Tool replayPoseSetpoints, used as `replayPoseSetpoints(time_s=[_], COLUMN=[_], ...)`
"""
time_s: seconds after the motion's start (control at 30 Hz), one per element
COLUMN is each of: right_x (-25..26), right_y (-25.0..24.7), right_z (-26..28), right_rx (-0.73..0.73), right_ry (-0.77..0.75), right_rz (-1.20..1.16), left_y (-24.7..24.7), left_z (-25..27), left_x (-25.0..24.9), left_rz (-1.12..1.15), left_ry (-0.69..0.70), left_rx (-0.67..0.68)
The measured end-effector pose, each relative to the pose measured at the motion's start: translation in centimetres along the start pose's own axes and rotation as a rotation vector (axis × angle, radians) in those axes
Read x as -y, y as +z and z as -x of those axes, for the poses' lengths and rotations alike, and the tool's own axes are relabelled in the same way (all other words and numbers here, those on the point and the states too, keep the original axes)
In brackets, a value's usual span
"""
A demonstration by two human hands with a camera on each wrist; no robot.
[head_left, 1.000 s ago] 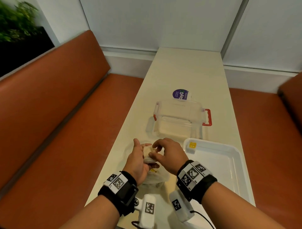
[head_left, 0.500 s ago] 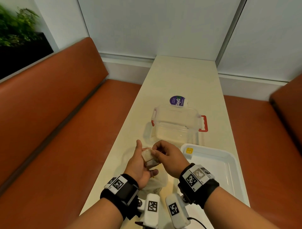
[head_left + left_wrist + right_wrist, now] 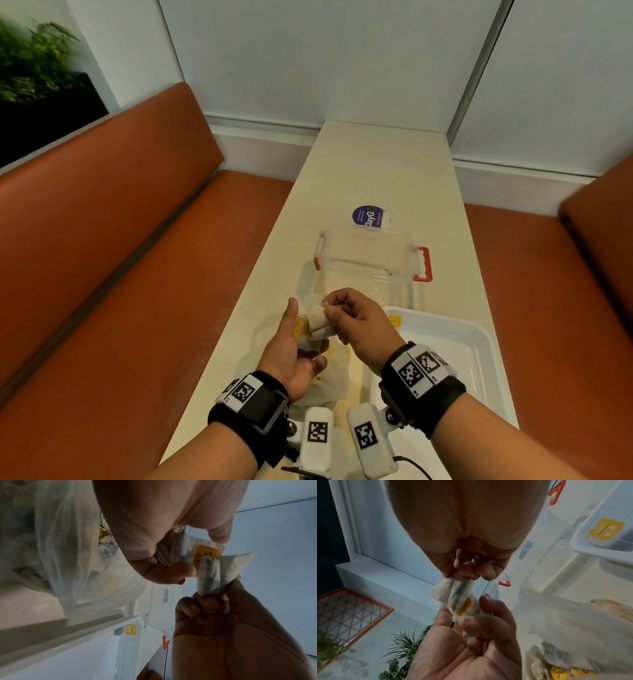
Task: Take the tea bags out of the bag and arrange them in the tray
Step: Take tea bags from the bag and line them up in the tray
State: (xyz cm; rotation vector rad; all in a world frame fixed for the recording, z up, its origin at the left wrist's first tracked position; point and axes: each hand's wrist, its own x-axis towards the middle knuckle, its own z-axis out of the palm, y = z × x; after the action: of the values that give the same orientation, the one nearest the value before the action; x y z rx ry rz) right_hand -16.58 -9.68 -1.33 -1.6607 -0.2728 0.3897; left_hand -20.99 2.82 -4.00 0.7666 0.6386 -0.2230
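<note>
Over the table's near end, my left hand [image 3: 298,342] holds a small bundle of tea bags [image 3: 197,550] with a yellow tag between thumb and fingers. My right hand [image 3: 331,309] pinches the top of one white tea bag [image 3: 318,320], also visible in the wrist views [image 3: 211,573] [image 3: 459,592], still against the bundle. The thin plastic bag [image 3: 330,373] lies crumpled under my left hand, with more tea bags [image 3: 556,660] inside. The white tray [image 3: 479,346] sits to the right, one yellow-tagged tea bag [image 3: 394,320] in its far left corner.
A clear plastic box with red handles [image 3: 366,263] stands just beyond my hands, and a purple round label [image 3: 368,216] lies behind it. Orange bench seats [image 3: 137,274] flank the narrow table [image 3: 359,164]. A potted plant [image 3: 30,61] is at the far left.
Both hands have lifted a little from the plastic bag. My right hand's pinch has moved to the upper end of one tea bag, drawing it up from the bundle in my left hand.
</note>
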Motion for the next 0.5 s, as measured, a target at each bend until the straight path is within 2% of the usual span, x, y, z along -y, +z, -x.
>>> replayPoseSetpoints(time_s=[0.2,0.33,0.5], right_x=[0.3,0.4,0.9], right_y=[0.0,-0.3,-0.4], right_z=[-0.6,-1.2,-1.5], right_rx=[0.028,-0.037,-0.039], right_ry=[0.015,0.026,0.038], right_rz=[0.138,0.147,0.105], left_y=[0.2,-0.4,-0.1], left_z=[0.4,0.6,0.5], left_x=[-0.1,-0.4,-0.9], left_rz=[0.028,0.047,-0.071], left_ry=[0.033,0.075,0.119], left_rx=[0.113,0.159,0.066])
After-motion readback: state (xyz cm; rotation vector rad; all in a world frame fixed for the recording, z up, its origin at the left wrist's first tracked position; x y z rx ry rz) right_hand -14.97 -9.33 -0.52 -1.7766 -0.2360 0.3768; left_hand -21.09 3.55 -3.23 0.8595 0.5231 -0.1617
